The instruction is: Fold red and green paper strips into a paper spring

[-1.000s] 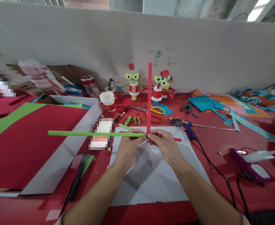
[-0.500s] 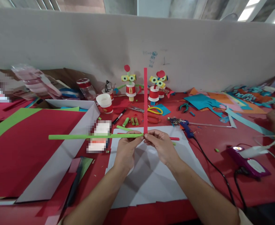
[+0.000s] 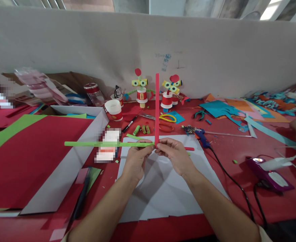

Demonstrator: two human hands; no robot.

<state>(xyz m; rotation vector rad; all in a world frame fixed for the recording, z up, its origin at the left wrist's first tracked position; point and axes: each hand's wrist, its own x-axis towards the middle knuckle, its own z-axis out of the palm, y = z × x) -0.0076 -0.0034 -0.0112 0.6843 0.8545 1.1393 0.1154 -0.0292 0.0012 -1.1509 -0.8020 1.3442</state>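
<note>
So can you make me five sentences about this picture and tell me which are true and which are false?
1. The left hand pinches the green paper strip. True.
2. The two strips make one straight line. False: the red paper strip meets the green one at a corner.
3. The right hand is at the bottom end of the red strip in the picture. True.
4. The blue glue gun is inside the white box. False: it is at the far right corner of the white paper.
5. Black eyeglasses sit at a paper cup. True.
</note>
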